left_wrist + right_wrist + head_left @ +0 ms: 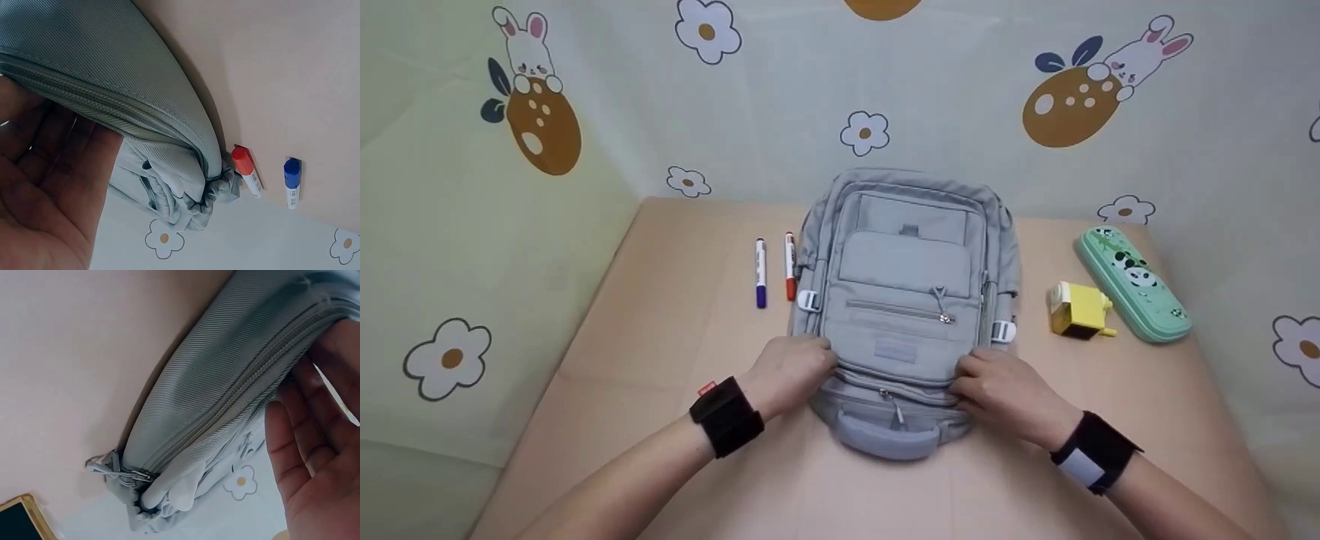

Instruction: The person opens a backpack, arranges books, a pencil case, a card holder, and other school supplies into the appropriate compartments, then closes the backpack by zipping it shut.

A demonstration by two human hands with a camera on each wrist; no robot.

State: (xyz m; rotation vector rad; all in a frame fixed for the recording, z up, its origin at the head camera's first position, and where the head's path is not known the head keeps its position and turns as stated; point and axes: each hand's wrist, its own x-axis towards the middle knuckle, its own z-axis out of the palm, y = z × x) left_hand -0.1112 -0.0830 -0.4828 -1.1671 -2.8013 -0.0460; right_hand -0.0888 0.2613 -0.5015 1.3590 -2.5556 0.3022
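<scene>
Head view: a grey backpack (904, 300) lay flat at the centre of the tan table (660, 352), handle toward the person. The left hand (791, 371) gripped its near edge at 8 o'clock, fingers curled on the fabric; the right hand (1005, 390) did likewise at 4 o'clock. Two markers (775, 270) lay at 9 o'clock, a yellow sharpener (1080, 310) and green pencil case (1132, 283) at 3 o'clock.

Left wrist view: the left hand's fingers lay against the zipper seam, loosely bent.

Right wrist view: the right hand's fingers touched the zipper seam, thumb hidden.
</scene>
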